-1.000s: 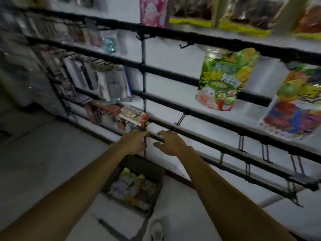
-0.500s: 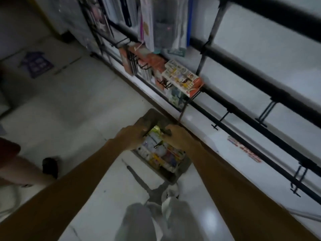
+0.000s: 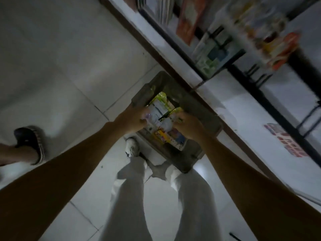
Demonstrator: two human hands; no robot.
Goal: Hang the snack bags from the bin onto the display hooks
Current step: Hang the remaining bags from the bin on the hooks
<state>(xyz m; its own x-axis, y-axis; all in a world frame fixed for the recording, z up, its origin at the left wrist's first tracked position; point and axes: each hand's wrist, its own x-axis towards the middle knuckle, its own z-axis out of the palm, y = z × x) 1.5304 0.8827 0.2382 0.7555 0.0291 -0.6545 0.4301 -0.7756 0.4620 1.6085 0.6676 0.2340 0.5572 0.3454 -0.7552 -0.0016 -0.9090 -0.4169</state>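
Reaching into dark grey plastic bin [image 3: 205, 117], my left hand [image 3: 132, 119] and right hand [image 3: 190, 125] gripping colourful glossy snack bags [image 3: 160, 110], gathering them for hanging.

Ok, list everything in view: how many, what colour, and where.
grey plastic bin: one, grey, on the floor by the rack base.
colourful snack bags: several, yellow-green, white, blue, in the bin.
black wire display hooks: several, black, upper right.
hanging packets: several, orange, teal, white, on the rack.
red sticker: one, red, rack base at right.
dark slipper: one, another person's foot, left edge.
white shoe: one, white, beside the bin.
left hand, right hand: two, gripping bags in the bin.
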